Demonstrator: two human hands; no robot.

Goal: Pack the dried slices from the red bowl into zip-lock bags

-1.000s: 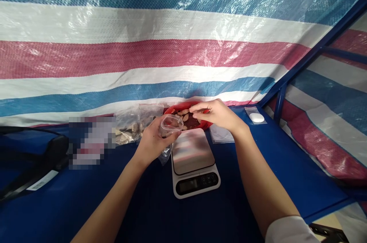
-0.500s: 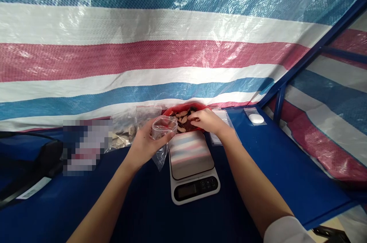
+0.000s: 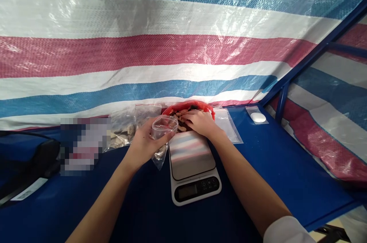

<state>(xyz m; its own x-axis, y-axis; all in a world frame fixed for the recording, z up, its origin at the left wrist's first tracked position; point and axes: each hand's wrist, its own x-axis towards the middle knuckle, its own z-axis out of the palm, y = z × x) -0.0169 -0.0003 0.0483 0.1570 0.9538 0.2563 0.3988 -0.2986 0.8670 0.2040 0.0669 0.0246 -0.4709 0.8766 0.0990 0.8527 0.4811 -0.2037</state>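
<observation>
My left hand [image 3: 145,141] is closed around a clear plastic bag [image 3: 164,124], thumb in front, with the bag's mouth spread wide and facing up. Some brownish bits show low in the bag. Over a red container [image 3: 189,104] at the back, my right hand [image 3: 200,122] reaches in with its fingers stretched out across dried brown pieces [image 3: 182,128]. Its fingertips are partly lost among the pieces. Right in front of the container sits a white kitchen scale [image 3: 193,159] with a shiny plate and nothing on it; its display looks dark.
Left of my left hand lie clear bags of pale pieces [image 3: 120,140]. A flat clear bag [image 3: 229,124] and a white rounded object [image 3: 258,117] are on the blue table [image 3: 281,159] to the right. A striped tarp [image 3: 143,55] hangs behind; a black object [image 3: 40,162] stands at left.
My right hand has shifted slightly left and flattened over the dried pieces. Brownish bits show more clearly low in the bag. My left hand keeps its place.
</observation>
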